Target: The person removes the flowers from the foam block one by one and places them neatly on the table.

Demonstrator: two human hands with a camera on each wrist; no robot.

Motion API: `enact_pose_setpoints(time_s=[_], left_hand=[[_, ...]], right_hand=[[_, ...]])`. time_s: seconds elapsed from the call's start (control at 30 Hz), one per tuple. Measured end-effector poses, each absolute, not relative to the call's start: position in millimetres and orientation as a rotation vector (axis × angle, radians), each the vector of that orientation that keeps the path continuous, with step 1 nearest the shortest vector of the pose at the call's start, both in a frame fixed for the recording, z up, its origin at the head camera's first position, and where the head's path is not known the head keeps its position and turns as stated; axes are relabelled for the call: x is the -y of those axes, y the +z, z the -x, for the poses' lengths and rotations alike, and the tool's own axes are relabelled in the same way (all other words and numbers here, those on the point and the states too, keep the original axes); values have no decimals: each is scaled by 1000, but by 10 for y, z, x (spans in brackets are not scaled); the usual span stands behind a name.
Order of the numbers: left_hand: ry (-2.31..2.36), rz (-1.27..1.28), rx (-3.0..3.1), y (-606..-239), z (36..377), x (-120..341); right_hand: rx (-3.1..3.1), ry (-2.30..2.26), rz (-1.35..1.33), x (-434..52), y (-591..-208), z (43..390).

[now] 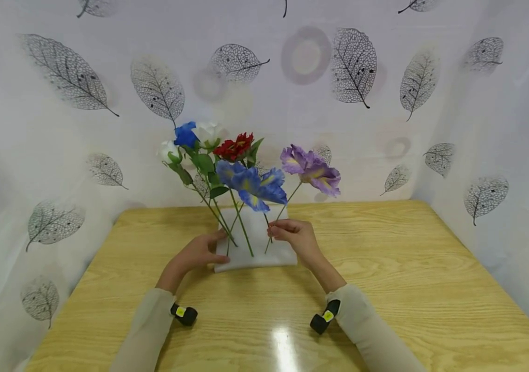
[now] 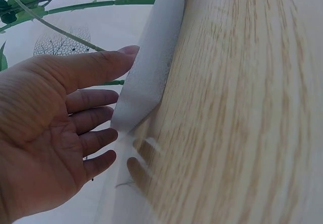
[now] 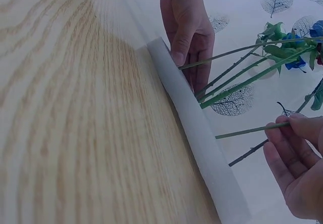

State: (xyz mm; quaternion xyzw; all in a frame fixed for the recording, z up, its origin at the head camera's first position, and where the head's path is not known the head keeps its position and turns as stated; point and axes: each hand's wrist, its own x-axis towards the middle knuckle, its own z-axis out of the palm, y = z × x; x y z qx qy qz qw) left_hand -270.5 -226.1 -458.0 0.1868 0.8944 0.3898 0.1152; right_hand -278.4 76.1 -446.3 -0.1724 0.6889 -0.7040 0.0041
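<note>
A white slab (image 1: 257,258) lies on the table, with several artificial flower stems standing in it. My right hand (image 1: 298,236) pinches the thin green stem (image 3: 247,131) of the purple iris (image 1: 311,168) between thumb and fingers, just above the slab. A darker stem (image 3: 250,152) runs close beside those fingers. My left hand (image 1: 201,251) rests at the slab's left end, thumb and fingers extended against it. Above the slab stand a blue iris (image 1: 252,186), a red flower (image 1: 235,147), a blue rose (image 1: 185,134) and white roses (image 1: 207,134), leaning at different angles.
The slab sits near the back of a wood-grain table (image 1: 367,289). Behind and at both sides hangs a white curtain (image 1: 264,98) printed with leaves. Each wrist carries a small black camera (image 1: 324,318).
</note>
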Motion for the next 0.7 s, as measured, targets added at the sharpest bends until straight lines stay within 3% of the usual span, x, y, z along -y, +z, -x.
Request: enact_pose_setpoints(time_s=[0.7], left_hand=[[1138,-517,-2621,-4582,2715,2235]], right_hand=[[-2126,-2225,585,-758,-4435,2784]])
